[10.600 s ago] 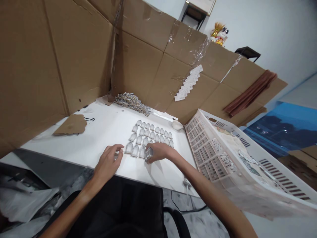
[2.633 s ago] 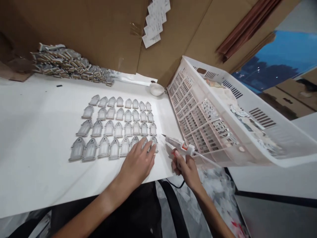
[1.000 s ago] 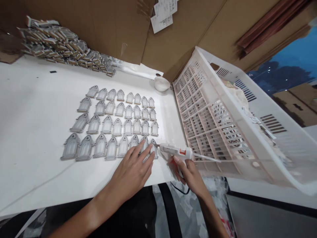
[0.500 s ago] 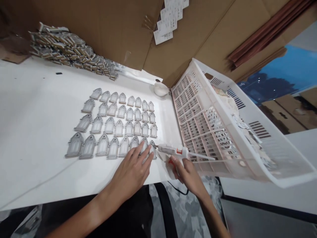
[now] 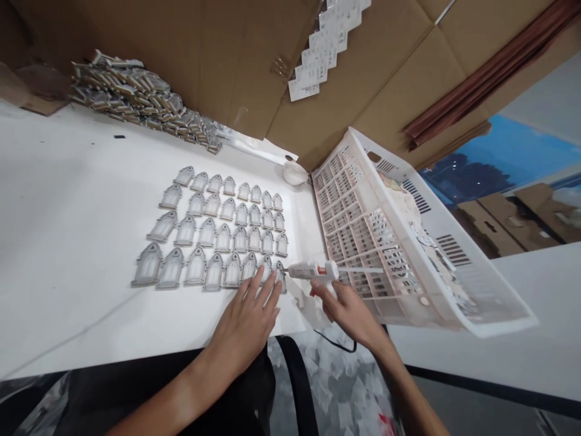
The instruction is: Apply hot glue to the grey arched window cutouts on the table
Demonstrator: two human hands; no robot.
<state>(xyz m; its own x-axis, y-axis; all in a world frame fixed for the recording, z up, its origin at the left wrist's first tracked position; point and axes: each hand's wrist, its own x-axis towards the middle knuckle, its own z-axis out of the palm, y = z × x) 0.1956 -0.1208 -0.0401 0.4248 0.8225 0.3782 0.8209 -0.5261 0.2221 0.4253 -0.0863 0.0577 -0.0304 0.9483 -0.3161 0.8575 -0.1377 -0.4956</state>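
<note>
Your right hand (image 5: 351, 307) has its fingers wrapped around the glue gun (image 5: 305, 270) beside the crate (image 5: 408, 309), nozzle aimed away from it, apparently to meet the end piece (image 5: 281, 283); your left hand (image 5: 241, 326), fingers spread and grasping nothing, seemingly steadies the near row of arched pieces (image 5: 195, 266); that end piece, its row's closest to the crate, lies beside your left fingertips.

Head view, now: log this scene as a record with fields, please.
Surface: white table
Pieces: grey arch-shaped pieces, four rows
Left hand: open, fingers spread over the front row's right end
Right hand: grip closed around a glue gun by its handle
Glue gun tip: at the rightmost front-row piece
Back left: heap of small pieces
Back right: small white bowl
Right: white crate
Backdrop: cardboard with paper labels
</note>
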